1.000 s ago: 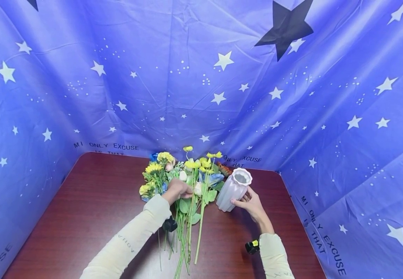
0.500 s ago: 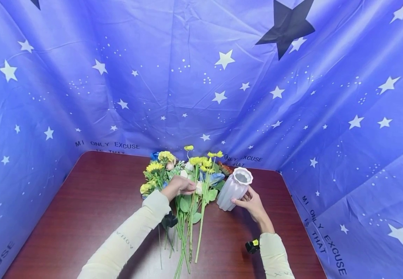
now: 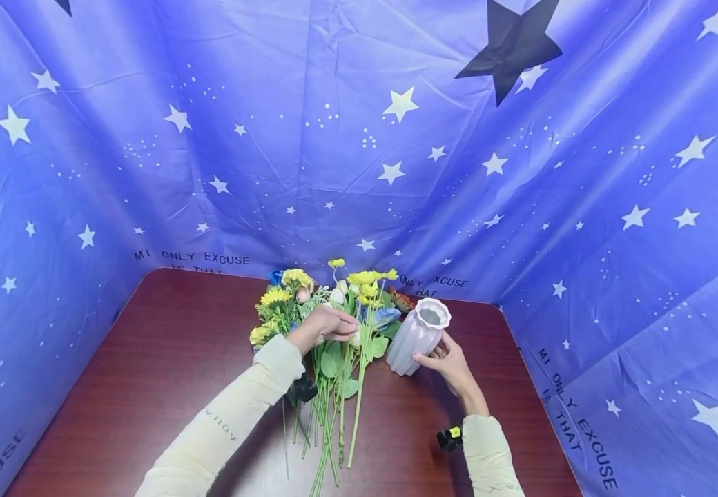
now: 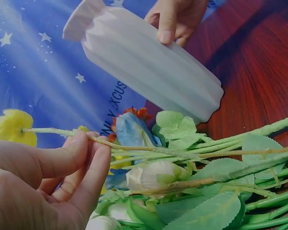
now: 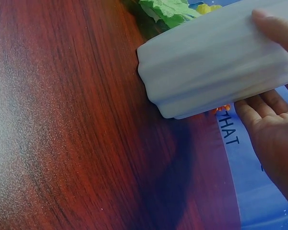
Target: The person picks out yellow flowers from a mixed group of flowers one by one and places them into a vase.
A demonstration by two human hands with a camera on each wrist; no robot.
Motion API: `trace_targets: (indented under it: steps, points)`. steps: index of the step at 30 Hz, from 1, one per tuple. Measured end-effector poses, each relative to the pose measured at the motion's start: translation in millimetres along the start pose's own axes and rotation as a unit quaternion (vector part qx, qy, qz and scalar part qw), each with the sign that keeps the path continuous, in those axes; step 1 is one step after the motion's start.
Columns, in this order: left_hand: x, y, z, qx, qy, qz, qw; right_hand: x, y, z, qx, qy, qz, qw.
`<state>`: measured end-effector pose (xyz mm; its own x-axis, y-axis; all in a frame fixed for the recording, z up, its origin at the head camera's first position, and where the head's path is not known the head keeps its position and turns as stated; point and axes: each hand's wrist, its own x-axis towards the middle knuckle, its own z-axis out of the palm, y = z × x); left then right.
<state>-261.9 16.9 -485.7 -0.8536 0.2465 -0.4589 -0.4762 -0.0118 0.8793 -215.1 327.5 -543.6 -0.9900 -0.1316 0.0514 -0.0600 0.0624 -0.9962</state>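
Observation:
My left hand (image 3: 326, 323) pinches the stem of a yellow flower (image 4: 14, 127) between thumb and fingertips, just below the bloom in the left wrist view. Under and around that hand lies a heap of artificial flowers: yellow blooms (image 3: 275, 297), a white rose bud (image 4: 151, 176), a blue flower (image 4: 133, 129) and green leaves (image 3: 330, 364). Their stems (image 3: 324, 455) point toward me. To the right, my right hand (image 3: 449, 362) grips a pale fluted vase (image 3: 410, 345), thumb on one side and fingers on the other. The vase leans, with its scalloped mouth up; no flowers show in it.
A dark red wooden table (image 3: 166, 359) carries everything. Blue star-printed cloth (image 3: 334, 152) hangs close behind the table and along both sides. An orange-red flower (image 3: 401, 299) lies at the back beside the vase.
My left hand has moved slightly up and to the right, and the yellow flower it pinches has shifted right with it. The right hand and vase have hardly moved.

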Motion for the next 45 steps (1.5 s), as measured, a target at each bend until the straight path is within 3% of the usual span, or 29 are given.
trace_targets:
  steps: [12, 20, 30, 38, 45]
  points:
    - [-4.7, 10.1, 5.1, 0.007, -0.031, 0.073, 0.9968, 0.7, 0, 2, -0.015, 0.021, 0.002, 0.9997]
    - [-11.9, 21.5, 10.7, 0.009, -0.029, 0.121, 0.9922, 1.4, -3, 3, -0.010, 0.032, -0.001, 0.9994]
    - [-23.3, 42.5, 19.9, 0.014, -0.041, 0.179, 0.9828, 2.0, -2, 5, 0.003, 0.026, 0.005, 0.9997]
    - [-30.8, 65.0, 26.7, -0.016, -0.044, 0.233, 0.9715, 3.7, 0, 11, 0.015, 0.009, 0.003, 0.9998]
    - [-36.9, 83.4, 28.3, -0.018, -0.059, 0.244, 0.9679, 3.6, 1, 16, 0.018, -0.006, 0.009, 0.9998]
